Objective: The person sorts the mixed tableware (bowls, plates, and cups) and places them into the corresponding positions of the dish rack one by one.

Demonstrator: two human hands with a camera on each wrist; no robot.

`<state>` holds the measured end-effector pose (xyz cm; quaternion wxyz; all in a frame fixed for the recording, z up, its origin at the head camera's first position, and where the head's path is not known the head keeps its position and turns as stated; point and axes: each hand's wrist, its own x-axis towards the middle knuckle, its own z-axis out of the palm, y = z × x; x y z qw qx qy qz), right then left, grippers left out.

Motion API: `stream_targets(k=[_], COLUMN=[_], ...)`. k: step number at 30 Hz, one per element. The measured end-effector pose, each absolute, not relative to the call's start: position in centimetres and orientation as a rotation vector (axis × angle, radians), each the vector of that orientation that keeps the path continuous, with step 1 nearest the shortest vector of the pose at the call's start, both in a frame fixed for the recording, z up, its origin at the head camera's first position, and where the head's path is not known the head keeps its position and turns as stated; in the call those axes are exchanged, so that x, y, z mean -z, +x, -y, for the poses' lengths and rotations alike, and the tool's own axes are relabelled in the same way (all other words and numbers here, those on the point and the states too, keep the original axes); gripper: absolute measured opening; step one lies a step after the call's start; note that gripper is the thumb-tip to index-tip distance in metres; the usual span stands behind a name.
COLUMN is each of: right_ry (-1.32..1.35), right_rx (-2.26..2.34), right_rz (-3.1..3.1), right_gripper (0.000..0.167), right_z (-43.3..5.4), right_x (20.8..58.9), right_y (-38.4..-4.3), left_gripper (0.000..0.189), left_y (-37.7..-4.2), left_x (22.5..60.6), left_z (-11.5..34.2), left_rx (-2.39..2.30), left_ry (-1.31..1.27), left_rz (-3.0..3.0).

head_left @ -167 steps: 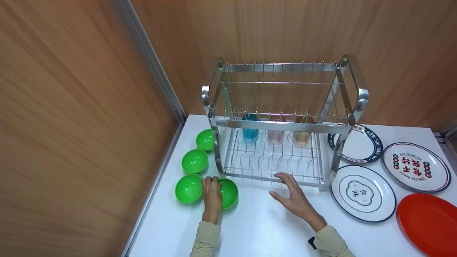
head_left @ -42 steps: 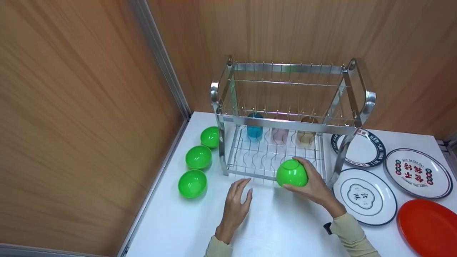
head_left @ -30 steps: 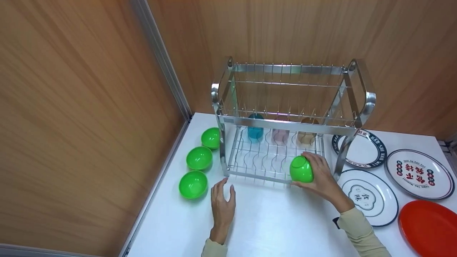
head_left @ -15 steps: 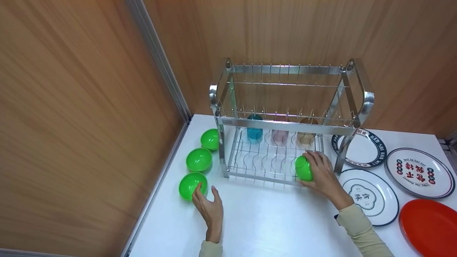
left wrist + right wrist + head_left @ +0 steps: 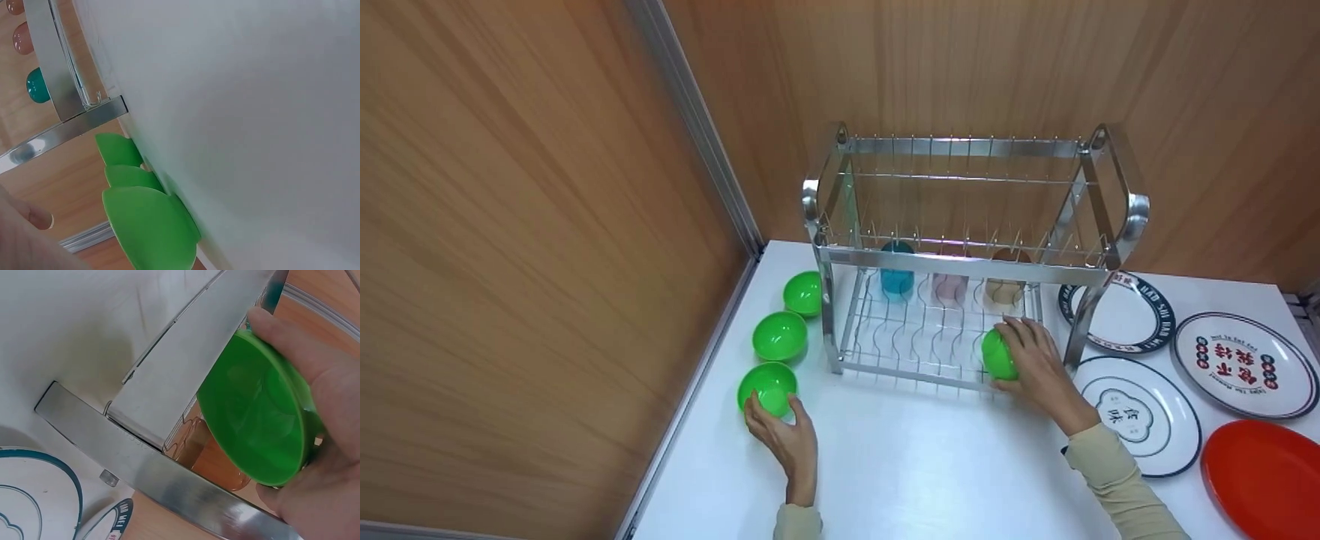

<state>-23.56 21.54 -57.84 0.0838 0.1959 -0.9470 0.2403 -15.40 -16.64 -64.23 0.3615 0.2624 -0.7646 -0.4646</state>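
Observation:
My right hand (image 5: 1039, 371) grips a green bowl (image 5: 997, 356), tipped on its side, at the front right of the dish rack's lower tier. In the right wrist view the bowl's hollow (image 5: 253, 416) shows, with thumb and fingers at its rim. The silver two-tier dish rack (image 5: 960, 264) stands at the back. My left hand (image 5: 789, 446) reaches over the nearest green bowl (image 5: 769, 386) on the table, thumb and fingers spread over its near rim. In the left wrist view a fingertip (image 5: 42, 216) stays apart from that bowl.
Two more green bowls (image 5: 780, 336) (image 5: 802, 292) run back along the rack's left side. Blue, pink and amber cups (image 5: 897, 281) sit at the lower tier's rear. Three patterned plates (image 5: 1222, 364) and a red plate (image 5: 1267, 480) lie to the right. Wood panels enclose the left and back.
The green bowl passed from my left hand to my right, which brought it into the lower tier and turned it sideways. Lately my left hand moved left to the nearest table bowl.

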Motion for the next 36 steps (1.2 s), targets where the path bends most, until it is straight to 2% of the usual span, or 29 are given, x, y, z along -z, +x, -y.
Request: stream_targets(k=[9,19,32,36], right_ry=[0.575,0.569,0.598,0.631], right_rx=[-0.709,-0.726,-0.645,-0.622], right_rz=[2.902,2.938,3.026,3.012], right_gripper=[0.099,0.099,0.095,0.094], right_z=[-21.9,-21.8,-21.9,-22.0], right_x=[57.0,56.6,56.6,56.6], right_y=[-23.9,-24.5,-25.2,-25.3], left_gripper=[0.079,0.081,0.067,0.056], left_y=[-15.5,-15.6,-16.1,-16.4], left_x=[64.6,65.4,65.2,65.0], left_z=[17.4,18.8,21.0,21.5], left_rx=[1.317,1.483,1.681,1.729], left_ry=[0.762,0.881,0.982,0.970], left_rz=[1.984,1.935,1.920,1.871])
